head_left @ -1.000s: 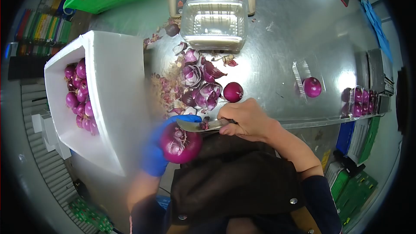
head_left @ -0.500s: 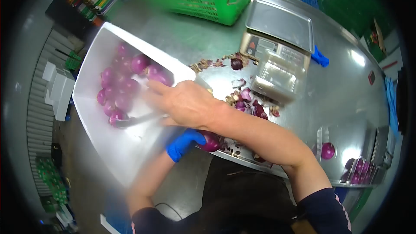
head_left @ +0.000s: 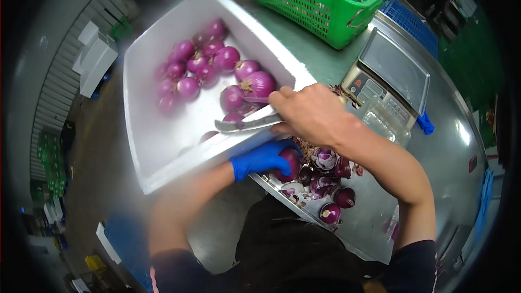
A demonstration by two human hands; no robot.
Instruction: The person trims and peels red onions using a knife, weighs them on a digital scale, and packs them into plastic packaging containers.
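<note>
My right hand (head_left: pixel 309 114), bare and closed, holds a knife (head_left: pixel 244 125) with a curved blade over the near edge of a white foam box (head_left: pixel 163 168). A purple strip shows between its fingertips and the onions; I cannot tell what it is. Several peeled red onions (head_left: pixel 225 59) lie in the box, with a larger one (head_left: pixel 258 85) close to my fingertips. Below the box wall, my left hand (head_left: pixel 266 158) in a blue glove is wrapped round a red onion (head_left: pixel 291 164).
Onion skins and several red onions (head_left: pixel 330 212) lie on the metal table (head_left: pixel 369 206) beside my left hand. A scale (head_left: pixel 374 84) with a clear plastic tray (head_left: pixel 385 122) stands to the right. Behind is a green basket (head_left: pixel 325 16) with onions in it.
The view has shifted, so the box sits higher and further right. My right hand has drawn back from inside the box to its near edge, still with the knife. My left hand keeps its onion.
</note>
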